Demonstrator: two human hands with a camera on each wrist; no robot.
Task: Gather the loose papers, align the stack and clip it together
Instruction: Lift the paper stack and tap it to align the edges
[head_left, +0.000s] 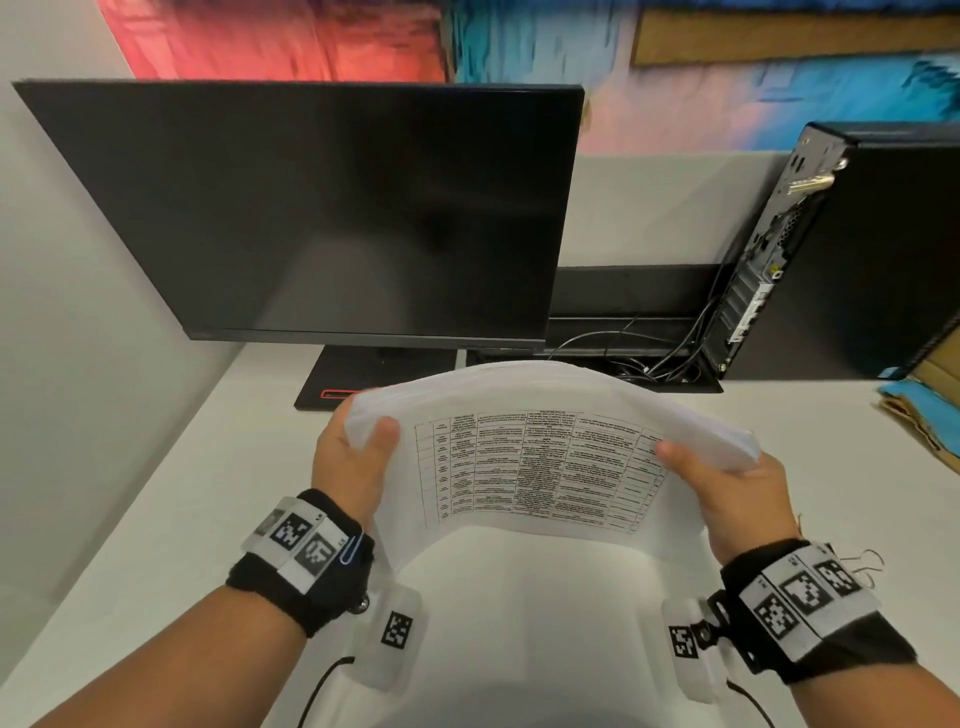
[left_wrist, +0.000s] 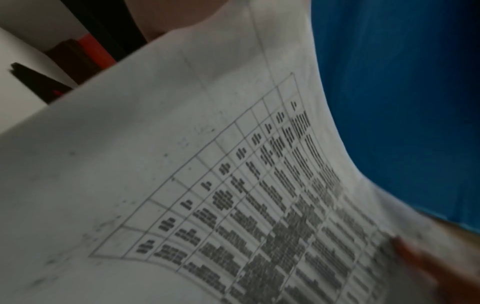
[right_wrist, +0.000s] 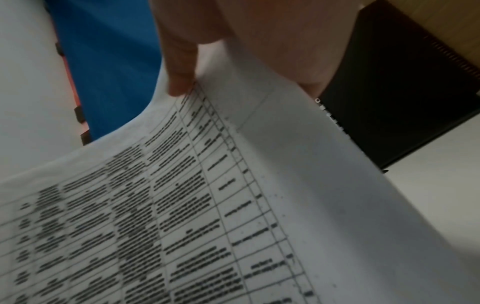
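A stack of white papers with a printed table on top is held up above the white desk, bowed upward in the middle. My left hand grips its left edge, thumb on top. My right hand grips the right edge the same way. The left wrist view shows the table sheet close up. In the right wrist view my thumb presses on the sheet. A blue paper clip hangs on my left wristband. Binder clips lie on the desk by my right wrist.
A dark monitor on its stand rises behind the papers. A black computer tower with cables stands at the right rear. A cardboard box with blue material lies at the right edge.
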